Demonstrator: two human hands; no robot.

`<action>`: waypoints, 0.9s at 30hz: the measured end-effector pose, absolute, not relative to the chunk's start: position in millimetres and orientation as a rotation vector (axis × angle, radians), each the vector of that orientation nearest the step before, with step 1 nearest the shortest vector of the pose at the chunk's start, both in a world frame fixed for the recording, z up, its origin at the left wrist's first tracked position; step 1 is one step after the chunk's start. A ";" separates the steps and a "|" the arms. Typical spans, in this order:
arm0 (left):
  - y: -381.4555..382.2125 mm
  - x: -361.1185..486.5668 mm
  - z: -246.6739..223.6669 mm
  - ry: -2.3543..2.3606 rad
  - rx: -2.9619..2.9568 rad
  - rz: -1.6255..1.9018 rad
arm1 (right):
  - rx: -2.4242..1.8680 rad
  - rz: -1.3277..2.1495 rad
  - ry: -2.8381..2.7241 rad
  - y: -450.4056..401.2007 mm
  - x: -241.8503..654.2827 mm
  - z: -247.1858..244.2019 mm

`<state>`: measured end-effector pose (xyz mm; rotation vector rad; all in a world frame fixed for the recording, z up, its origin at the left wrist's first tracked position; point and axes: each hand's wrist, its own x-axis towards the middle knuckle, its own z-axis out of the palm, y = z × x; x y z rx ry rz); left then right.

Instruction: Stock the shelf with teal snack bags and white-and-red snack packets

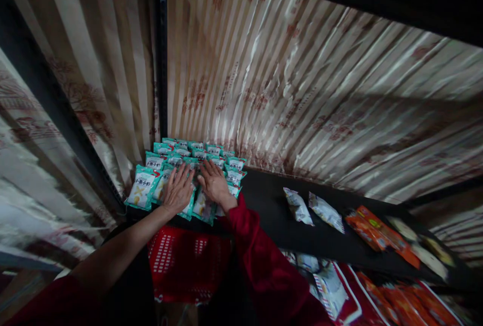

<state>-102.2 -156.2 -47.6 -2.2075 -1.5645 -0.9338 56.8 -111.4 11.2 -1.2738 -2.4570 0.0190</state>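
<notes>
Several teal-and-white snack bags (pixel 140 188) stand packed in rows at the left end of a dark shelf (pixel 260 200). My left hand (pixel 178 189) lies over the front bags with its fingers stretched forward. Beside it, my right hand (pixel 215 182) rests on the bags to the right, its fingers extended too. Both palms face down and touch the packs, and neither hand is wrapped round one. Parts of the bags under my hands are hidden.
A red plastic basket (pixel 188 263) is below the shelf edge in front of me. Further right on the shelf lie white bags (pixel 326 211) and orange packs (pixel 381 230). Lower right are more packs. Black posts (pixel 161 54) and patterned sheeting (pixel 302 74) enclose the shelf.
</notes>
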 end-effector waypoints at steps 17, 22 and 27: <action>-168.1 -96.4 -82.4 -1.564 -2.224 -0.944 | -1.306 -0.011 -2.602 -72.9 30.9 -6.7; -167.8 -96.6 -81.8 -1.563 -2.204 -0.946 | -1.373 0.007 -2.623 -72.9 29.1 -5.7; -172.5 -95.7 -81.6 -1.555 -2.193 -0.930 | -1.394 -0.057 -2.605 -77.4 28.8 -0.4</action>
